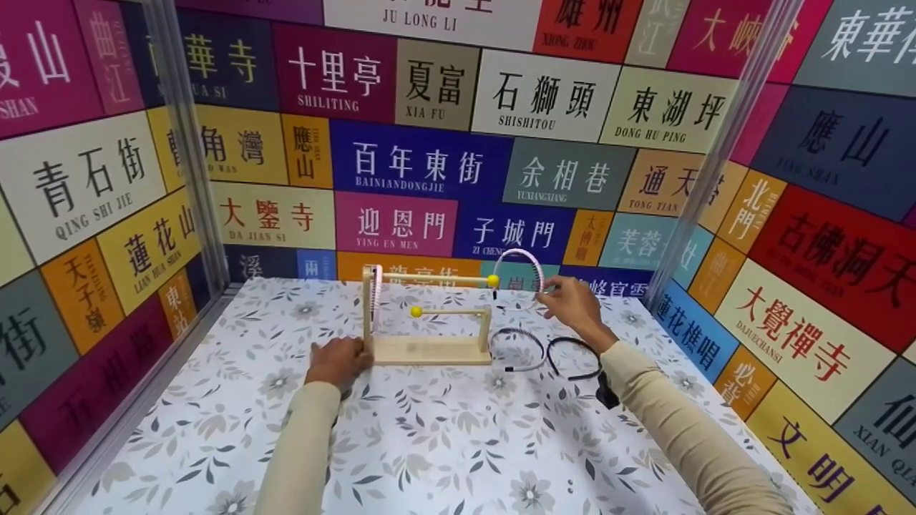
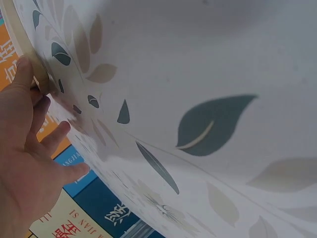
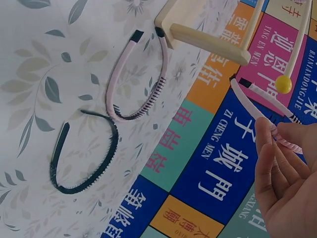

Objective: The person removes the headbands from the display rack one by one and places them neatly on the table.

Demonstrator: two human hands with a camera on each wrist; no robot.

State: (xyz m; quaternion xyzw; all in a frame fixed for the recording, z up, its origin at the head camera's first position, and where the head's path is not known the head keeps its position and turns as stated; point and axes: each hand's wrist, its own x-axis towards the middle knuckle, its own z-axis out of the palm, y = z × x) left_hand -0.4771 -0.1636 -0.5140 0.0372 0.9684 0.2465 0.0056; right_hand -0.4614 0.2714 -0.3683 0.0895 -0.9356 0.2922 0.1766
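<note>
A wooden rack [image 1: 429,349] stands on the table, its two horizontal rods tipped with yellow balls. My left hand [image 1: 338,363] grips its left end, thumb and a finger at the wood in the left wrist view. A pink headband [image 1: 377,300] hangs on the upper rod against the tall post. My right hand [image 1: 572,304] pinches another pink headband [image 3: 250,101], raised beside the upper rod's yellow ball [image 1: 493,281]. Below it on the table lie a light pink headband [image 3: 113,89] with dark teeth and a black headband [image 3: 116,141].
The table [image 1: 429,443] has a white cover with a leaf print. Panels printed with place names [image 1: 422,157] rise behind it and on both sides. A lower, shorter rod [image 1: 451,312] of the rack points left from the short post.
</note>
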